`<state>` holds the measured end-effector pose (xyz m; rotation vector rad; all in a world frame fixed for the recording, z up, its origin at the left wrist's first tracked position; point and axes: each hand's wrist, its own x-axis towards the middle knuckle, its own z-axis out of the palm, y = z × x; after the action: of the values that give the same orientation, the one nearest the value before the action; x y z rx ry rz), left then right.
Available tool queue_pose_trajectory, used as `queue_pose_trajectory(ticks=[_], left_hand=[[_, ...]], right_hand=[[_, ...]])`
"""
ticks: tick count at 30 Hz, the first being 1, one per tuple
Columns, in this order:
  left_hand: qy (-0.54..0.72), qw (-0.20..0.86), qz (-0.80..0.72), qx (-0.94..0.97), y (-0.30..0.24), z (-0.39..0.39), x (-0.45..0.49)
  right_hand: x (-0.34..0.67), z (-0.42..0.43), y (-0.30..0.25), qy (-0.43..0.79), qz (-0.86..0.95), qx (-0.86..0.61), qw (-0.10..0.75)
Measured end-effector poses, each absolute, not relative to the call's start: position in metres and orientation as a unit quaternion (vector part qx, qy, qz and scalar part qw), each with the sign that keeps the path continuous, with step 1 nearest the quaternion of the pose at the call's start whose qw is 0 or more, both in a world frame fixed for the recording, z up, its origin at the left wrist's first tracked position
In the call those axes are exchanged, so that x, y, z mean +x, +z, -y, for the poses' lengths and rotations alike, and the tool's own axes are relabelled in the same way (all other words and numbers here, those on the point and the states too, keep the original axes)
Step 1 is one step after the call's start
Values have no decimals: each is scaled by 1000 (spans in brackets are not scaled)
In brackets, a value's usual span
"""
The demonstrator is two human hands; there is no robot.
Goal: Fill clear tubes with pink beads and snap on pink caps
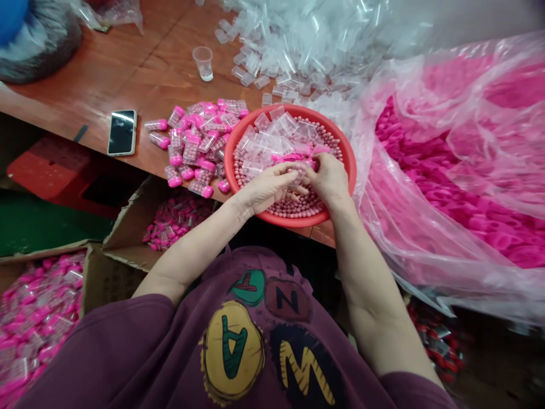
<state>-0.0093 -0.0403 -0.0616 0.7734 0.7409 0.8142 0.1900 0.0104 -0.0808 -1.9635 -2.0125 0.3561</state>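
A round red basin point(349, 170) holds pink beads point(298, 209), clear empty plastic cases point(279, 133) and bright pink caps point(293, 157). Over its near half, my left hand point(272, 186) is closed on a small clear plastic case point(299, 168) that appears to have beads in it. My right hand point(332, 177) meets it from the other side, fingers bent and pinched close to the case. What lies between the right fingertips is mostly hidden. Left of the basin, filled cases with pink caps point(191, 149) lie in a heap on the wooden table point(157, 62).
A phone point(122, 133) and a clear plastic cup point(203, 63) stand left. Empty clear cases point(298, 45) are piled behind the basin. On the right bulges a plastic bag point(370, 187) of pink caps point(430, 170). Cardboard boxes point(113, 275) of filled cases sit below the table's edge.
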Motion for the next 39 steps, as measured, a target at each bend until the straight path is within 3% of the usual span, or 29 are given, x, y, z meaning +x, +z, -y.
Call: queue_pose_trajectory(ticks=[7,11,20,34,39], left_hand=[[378,806,-344,300,-55,41,-13],[384,803,-351,293,-56,40,-12],[382,789,-381,295,-56,40,-8],[395,787,-371,294,-63,40,-10],[408,798,-351,270,-59,42,-8]], right_hand=[[205,-3,-103,172,654,-605,421],[198,18,-96,234,621,-547,510],[180,50,-56,184,711,-511,447],[191,47,-64,194,726,-493,440],[200,37,-81,117,723,-496,467]])
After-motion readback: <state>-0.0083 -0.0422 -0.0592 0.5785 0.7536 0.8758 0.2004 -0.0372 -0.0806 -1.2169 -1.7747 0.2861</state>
